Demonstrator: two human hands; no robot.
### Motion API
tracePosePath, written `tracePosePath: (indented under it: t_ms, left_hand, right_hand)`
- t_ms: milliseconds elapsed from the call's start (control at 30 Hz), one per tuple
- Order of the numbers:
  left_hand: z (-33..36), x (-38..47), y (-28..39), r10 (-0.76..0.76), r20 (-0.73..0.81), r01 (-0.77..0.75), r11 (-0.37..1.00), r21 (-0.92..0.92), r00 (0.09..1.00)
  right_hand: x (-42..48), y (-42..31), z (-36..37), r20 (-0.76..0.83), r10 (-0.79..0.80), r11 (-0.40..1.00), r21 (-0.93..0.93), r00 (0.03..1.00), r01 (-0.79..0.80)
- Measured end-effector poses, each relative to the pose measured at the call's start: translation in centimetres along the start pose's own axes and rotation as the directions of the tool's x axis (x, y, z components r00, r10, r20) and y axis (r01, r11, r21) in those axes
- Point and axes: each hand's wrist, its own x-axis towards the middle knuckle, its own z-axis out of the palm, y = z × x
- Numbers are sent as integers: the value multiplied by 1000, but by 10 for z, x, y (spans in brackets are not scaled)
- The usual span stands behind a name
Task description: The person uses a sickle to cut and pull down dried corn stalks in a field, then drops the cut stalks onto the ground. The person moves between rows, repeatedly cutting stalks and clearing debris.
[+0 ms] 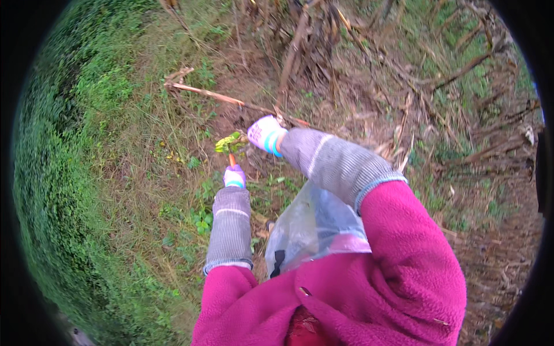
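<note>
My left hand (234, 175), in a white and purple glove, grips an orange handle (232, 160) of a hand tool. The tool's working end is hidden by a small yellow-green bunch (229, 143), which looks like stubby bananas. To the right of that bunch is my right hand (264, 132), in a patterned white and purple glove with a blue cuff. Its fingers are curled around the bunch's brownish stem end, mostly hidden by the hand. Grey knitted sleeve covers (229, 233) reach over both forearms.
A clear plastic apron or sheet (318, 216) hangs before my legs. Beyond my right hand, a long dry stalk (216, 95) lies across the soil. Dried plant stems (298, 52) stand at the top. Dense green vines (56, 173) cover the left side; dry litter (484, 259) spreads right.
</note>
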Motion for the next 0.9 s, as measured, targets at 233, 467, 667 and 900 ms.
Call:
tracePosePath:
  t_ms: [233, 467, 667, 900]
  left_hand:
    - [-163, -317, -144, -189, -150, 62, 795, -603, 970]
    - [-126, -288, -101, -191, 13, 135, 644, -753, 982]
    - [-73, -221, -17, 88, -276, -287, 419, -861, 957]
    - [-12, -170, 60, 661, 9, -660, 748, 69, 750]
  right_hand:
    - [-4, 62, 72, 189, 179, 957, 192, 965, -216]
    - [-104, 116, 156, 212, 478, 770, 366, 852, -523]
    - [-388, 109, 283, 401, 798, 305, 374, 450, -876]
    - [-554, -11, 344, 765, 643, -3, -39, -32, -999]
